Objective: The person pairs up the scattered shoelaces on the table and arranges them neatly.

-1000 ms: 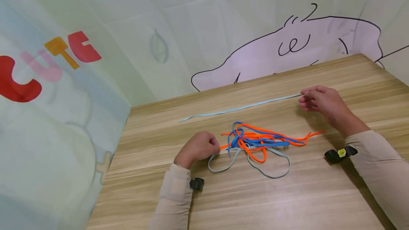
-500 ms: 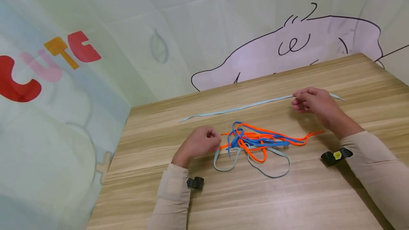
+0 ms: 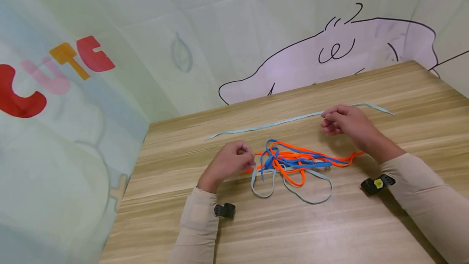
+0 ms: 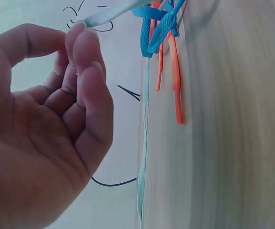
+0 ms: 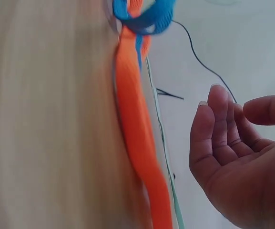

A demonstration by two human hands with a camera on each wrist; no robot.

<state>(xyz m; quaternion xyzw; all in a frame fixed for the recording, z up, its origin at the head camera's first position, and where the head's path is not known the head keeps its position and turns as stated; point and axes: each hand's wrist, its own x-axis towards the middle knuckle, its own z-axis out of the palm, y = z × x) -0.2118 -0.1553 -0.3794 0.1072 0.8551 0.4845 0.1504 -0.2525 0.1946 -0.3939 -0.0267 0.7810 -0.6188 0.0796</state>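
In the head view my left hand (image 3: 230, 162) is at the left end of a tangle of flat shoelaces. Between thumb and fingertips it pinches a pale blue shoelace (image 4: 116, 13), whose raised part runs back into the pile. Orange shoelaces (image 5: 135, 100) and a blue shoelace (image 3: 269, 163) lie looped over each other there. Behind the tangle, another pale blue shoelace (image 3: 271, 125) stretches out nearly straight. My right hand (image 3: 348, 125) is over the right part of that straight lace, fingers loosely bent; its wrist view shows nothing between thumb and fingers.
The laces lie on a wood-grain table (image 3: 286, 231). Printed fabric walls (image 3: 205, 44) stand along its back and left edges. A black wrist camera (image 3: 225, 210) sits on the left sleeve, another black camera (image 3: 371, 186) on the right.
My right hand has moved left and toward me, leaving the straight lace's right end in sight. My left hand has risen slightly with the pinched lace, drawing its loop up and narrower.
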